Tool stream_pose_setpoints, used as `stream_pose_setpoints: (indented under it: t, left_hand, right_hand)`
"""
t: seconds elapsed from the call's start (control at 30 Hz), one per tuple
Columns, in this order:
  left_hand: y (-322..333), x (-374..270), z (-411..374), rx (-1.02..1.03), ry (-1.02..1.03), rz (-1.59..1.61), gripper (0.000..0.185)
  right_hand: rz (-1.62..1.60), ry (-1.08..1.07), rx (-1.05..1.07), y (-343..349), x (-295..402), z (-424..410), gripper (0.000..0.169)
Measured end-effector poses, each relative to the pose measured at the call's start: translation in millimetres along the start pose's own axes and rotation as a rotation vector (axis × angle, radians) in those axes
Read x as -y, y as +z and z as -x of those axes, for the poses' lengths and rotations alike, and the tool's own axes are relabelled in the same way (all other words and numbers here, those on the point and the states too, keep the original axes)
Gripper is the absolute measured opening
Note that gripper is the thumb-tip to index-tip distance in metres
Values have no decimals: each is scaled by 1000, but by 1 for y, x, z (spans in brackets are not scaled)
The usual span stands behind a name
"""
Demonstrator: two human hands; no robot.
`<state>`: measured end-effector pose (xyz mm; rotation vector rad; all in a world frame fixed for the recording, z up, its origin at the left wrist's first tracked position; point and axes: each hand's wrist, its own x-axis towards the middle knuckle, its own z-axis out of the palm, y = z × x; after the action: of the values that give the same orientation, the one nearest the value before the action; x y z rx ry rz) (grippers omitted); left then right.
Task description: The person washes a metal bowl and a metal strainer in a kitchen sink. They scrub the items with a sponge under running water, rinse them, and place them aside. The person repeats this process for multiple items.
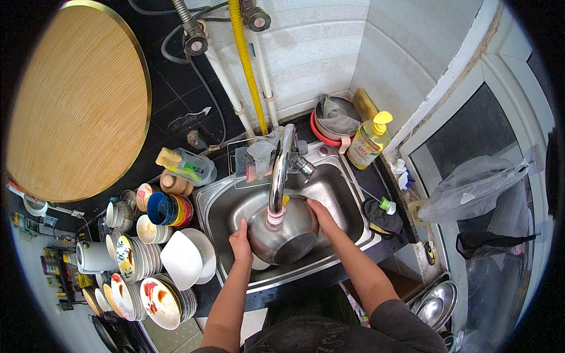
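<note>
A stainless steel bowl (291,240) is held between both hands over the sink (346,200), beneath the curved chrome faucet (279,170). Its rounded outside and darker flat base face the camera. My left hand (241,242) grips the bowl's left side with the thumb pointing up. On the opposite side, my right hand (324,217) has its fingers on the upper right edge. Part of a white dish (259,263) shows below the bowl in the sink. A small yellow piece (286,200) shows at the bowl's far edge. The bowl's inside is hidden.
Stacks of used plates (161,304), white square-cornered bowls (181,260) and colored bowls (163,209) crowd the left counter. Behind the sink are a wire rack (236,176) and a pan (337,128). A yellow-capped pump bottle (368,143) and a dark cloth (384,220) lie right.
</note>
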<state>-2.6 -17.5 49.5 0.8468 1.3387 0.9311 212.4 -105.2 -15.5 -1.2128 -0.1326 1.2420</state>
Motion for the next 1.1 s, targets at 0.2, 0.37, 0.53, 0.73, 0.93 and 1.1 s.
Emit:
stream_pose_setpoints:
  t: [0.2,0.37,0.53,0.73,0.93,1.1]
  left_hand:
    - [-23,8,-24,62,-198,5,50]
    - [-34,27,-56,290,-313,-55,61]
    - [-3,15,-48,334,-60,-397,56]
    - [28,19,-35,491,659,-813,46]
    - [44,-18,26,519,750,-838,50]
    - [33,-10,39,635,853,-1054,44]
  right_hand:
    - [97,-45,59,13,10,28,25]
    - [375,-97,112,53,20,43,22]
    - [315,-90,92,75,15,43,19]
    - [42,40,-15,86,26,35,29]
    - [-253,169,-89,91,41,31,17]
    - [-335,146,-152,91,29,18,25]
